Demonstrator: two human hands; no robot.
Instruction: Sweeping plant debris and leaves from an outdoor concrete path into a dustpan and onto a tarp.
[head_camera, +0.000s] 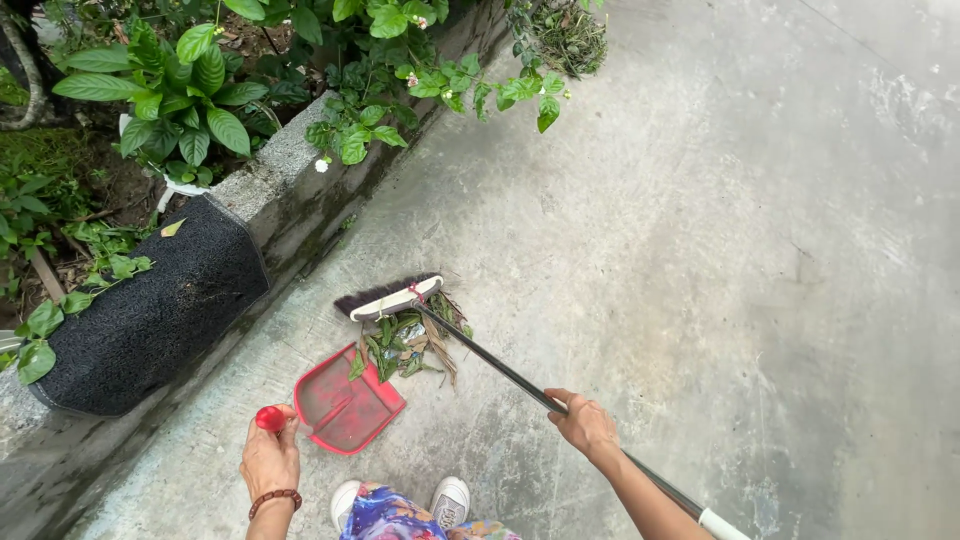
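My left hand grips the red handle of a red dustpan that rests on the concrete ground in front of my feet. My right hand holds the long dark handle of a broom. The broom's head, white with dark bristles, lies on the ground just beyond a small pile of green and brown leaves. The pile sits between the broom head and the open mouth of the dustpan, touching the pan's far edge.
A low concrete curb runs along the left, with a black mat draped over it. Leafy green plants with small white flowers grow in the bed behind it. My white shoes stand at the bottom. Grey concrete ground spreads to the right.
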